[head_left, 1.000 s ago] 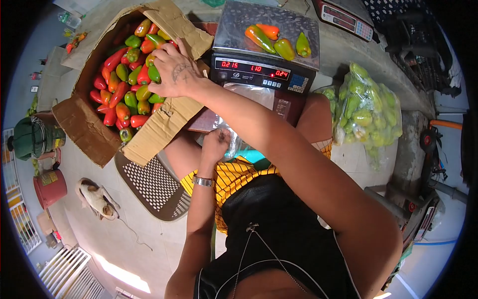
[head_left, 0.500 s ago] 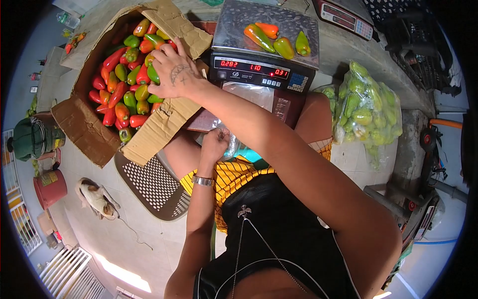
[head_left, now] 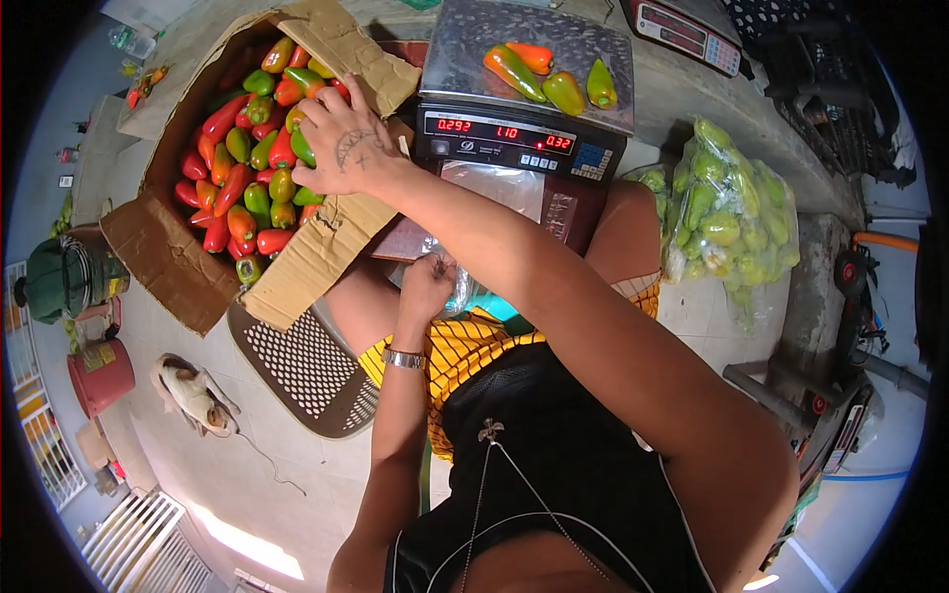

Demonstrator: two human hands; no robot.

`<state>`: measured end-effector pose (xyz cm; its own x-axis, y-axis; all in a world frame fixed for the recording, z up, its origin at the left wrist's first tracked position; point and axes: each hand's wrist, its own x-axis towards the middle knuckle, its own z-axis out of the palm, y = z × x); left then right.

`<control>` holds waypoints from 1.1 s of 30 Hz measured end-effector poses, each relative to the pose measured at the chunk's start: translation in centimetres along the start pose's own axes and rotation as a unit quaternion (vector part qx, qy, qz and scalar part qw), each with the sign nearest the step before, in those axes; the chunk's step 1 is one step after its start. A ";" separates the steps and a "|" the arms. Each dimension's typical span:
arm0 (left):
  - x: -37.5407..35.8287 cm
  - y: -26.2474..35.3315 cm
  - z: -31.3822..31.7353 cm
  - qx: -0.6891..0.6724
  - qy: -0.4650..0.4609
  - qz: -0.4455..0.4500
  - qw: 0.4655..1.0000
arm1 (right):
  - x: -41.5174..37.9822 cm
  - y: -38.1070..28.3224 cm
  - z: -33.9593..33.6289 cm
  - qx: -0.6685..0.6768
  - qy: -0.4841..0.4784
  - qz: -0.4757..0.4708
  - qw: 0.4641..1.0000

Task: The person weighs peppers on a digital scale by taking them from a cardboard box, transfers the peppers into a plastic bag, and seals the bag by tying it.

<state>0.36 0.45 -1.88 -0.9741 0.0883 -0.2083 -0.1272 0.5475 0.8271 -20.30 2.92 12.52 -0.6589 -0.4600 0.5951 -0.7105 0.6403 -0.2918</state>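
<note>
My right hand reaches across into the cardboard box, fingers apart over red and green peppers; it touches the peppers on the box's right side, and some fingertips are hidden. Low in my lap, my left hand is closed on a clear plastic bag. Several green and orange peppers lie on the metal plate of the digital scale, whose red display is lit.
A clear bag of green peppers stands right of my legs. Behind is a second scale. A perforated brown plastic seat is at lower left, with a white and brown animal on the floor beyond. A red bucket stands far left.
The scale's display has gone from 0.282 to 0.292, and its last figure from 0.31 to 0.32. Both hands have stayed nearly in place.
</note>
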 end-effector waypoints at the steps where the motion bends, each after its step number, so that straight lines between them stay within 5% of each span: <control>1: 0.0 -0.1 0.0 0.001 -0.001 0.000 1.000 | 0.0 0.0 0.1 0.002 0.005 0.000 1.000; 33: -0.1 1.3 -0.5 -0.022 -0.013 -0.026 0.999 | 0.0 0.0 0.4 -0.008 0.002 0.005 1.000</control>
<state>0.21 0.75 -0.51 -0.9608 0.0824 -0.2646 -0.1861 0.5156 0.8364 -20.40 2.67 12.23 -0.6652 -0.4501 0.5958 -0.6992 0.6554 -0.2855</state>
